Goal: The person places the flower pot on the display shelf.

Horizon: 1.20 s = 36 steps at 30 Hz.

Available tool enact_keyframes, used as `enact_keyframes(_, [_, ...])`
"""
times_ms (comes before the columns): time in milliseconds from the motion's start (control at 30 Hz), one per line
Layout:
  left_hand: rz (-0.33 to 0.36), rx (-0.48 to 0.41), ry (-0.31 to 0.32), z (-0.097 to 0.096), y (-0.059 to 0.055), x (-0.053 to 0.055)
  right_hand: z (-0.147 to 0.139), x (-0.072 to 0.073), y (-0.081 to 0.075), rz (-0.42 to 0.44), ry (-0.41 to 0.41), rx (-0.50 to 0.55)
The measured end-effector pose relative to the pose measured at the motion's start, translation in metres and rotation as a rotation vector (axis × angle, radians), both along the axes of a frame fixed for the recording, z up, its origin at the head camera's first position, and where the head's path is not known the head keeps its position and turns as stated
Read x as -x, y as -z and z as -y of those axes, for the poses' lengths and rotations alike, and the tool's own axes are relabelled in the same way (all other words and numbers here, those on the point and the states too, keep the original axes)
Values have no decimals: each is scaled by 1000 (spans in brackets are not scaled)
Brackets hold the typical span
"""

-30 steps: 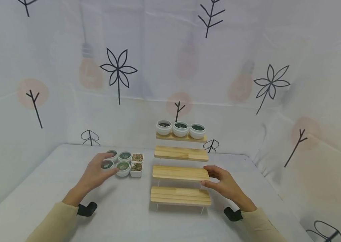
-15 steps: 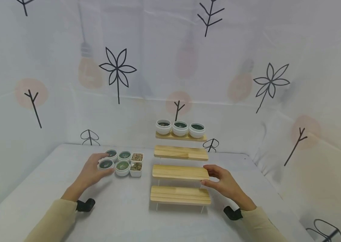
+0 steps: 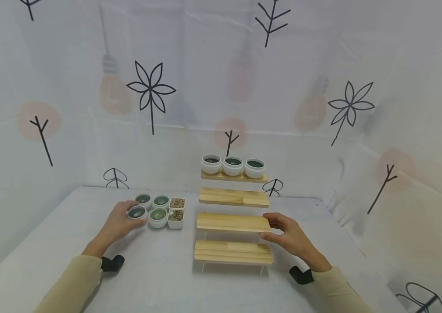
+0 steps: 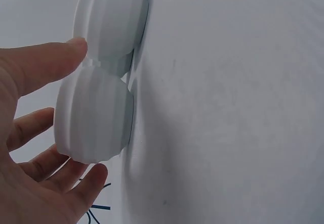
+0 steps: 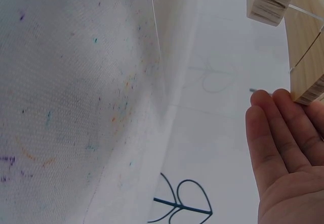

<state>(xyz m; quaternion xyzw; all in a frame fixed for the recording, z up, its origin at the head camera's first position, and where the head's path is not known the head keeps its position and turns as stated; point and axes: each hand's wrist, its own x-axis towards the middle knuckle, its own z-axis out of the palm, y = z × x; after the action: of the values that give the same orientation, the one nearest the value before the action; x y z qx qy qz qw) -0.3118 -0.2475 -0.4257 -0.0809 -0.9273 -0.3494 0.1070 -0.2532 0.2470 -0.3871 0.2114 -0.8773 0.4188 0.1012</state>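
In the head view my left hand (image 3: 119, 222) curls round a small round white pot (image 3: 136, 213) with a dark green top, at the front left of a cluster. The left wrist view shows the thumb at the near side of this ribbed pot (image 4: 93, 115), by its neighbour, and fingers on the opposite side. The pot stands on the table. At the right end of a tiered wooden stand (image 3: 232, 222), my right hand (image 3: 288, 234) holds one of the middle boards, fingers behind and thumb in front. In the right wrist view its fingertips touch a board's end (image 5: 308, 85).
Beside the held pot stand more round pots (image 3: 158, 217) and two square white pots (image 3: 175, 218) with gravelly tops. Three round pots (image 3: 232, 166) line the stand's top board. A patterned white cloth (image 3: 189, 87) rises behind the white-covered table (image 3: 158, 269).
My left hand has shifted slightly left, and its thumb has moved from the neighbouring green pot to the front left pot. The right hand stays on the stand.
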Motion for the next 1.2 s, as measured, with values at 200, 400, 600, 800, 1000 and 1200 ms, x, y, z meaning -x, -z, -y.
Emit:
enact_keyframes(200, [20,4,-6,-1,0,2,-9,11,13,12,-4,12])
enact_keyframes(400, [39,12,-18,-1,0,3,-8,12,13,29,-2,30])
enact_keyframes(600, [50,2,-23,0,1,4,-8,13,15,35,18,1])
enact_keyframes(800, [64,6,-33,0,1,3,-9,14,16,33,19,-3])
enact_keyframes(1000, [75,1,-46,1,3,4,-9,14,16,27,9,4])
enact_keyframes(1200, [78,-5,-50,0,2,3,-9,14,15,26,13,-4])
